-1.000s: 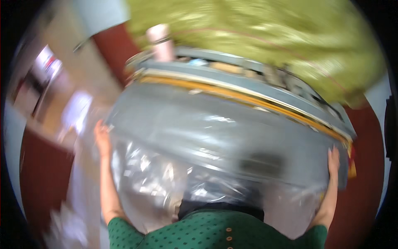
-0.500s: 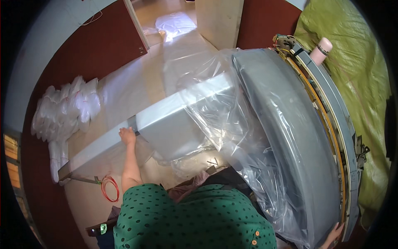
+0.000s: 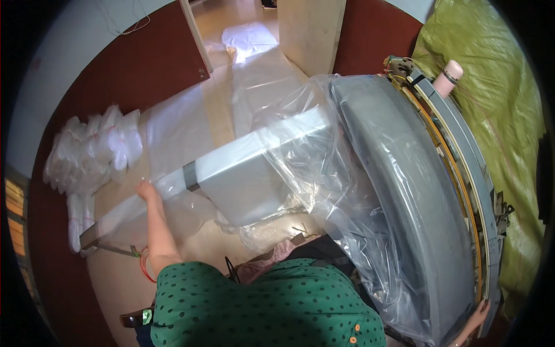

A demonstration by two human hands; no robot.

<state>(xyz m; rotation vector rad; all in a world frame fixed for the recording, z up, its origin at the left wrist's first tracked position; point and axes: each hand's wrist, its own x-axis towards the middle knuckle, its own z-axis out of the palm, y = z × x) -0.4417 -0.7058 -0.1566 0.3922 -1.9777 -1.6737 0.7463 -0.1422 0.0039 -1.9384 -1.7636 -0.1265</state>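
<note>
My left hand [image 3: 147, 189] is closed at the edge of the clear plastic film [image 3: 188, 107] that lies over the long bench on the left. Beside it a pale grey, box-shaped board [image 3: 243, 162] with a dark band [image 3: 190, 176] sits under the film. At the lower right my right hand [image 3: 478, 315] has its fingers curled on the near end of a long grey bar [image 3: 462, 124]. That bar runs along a machine with an orange-yellow strip [image 3: 442, 140]. Crumpled clear film is draped over the machine's long grey surface [image 3: 399, 162].
Bundles of clear plastic bags [image 3: 95, 147] lie at the bench's far left. A pink bottle [image 3: 448, 78] stands behind the bar, before a green tarp [image 3: 497, 110]. A red coiled cable [image 3: 146, 266] hangs below the bench. Film extends through a doorway [image 3: 231, 34] at the back.
My left hand has slid left along the film, away from the dark band. My right hand has moved slightly up and right onto the bar's end.
</note>
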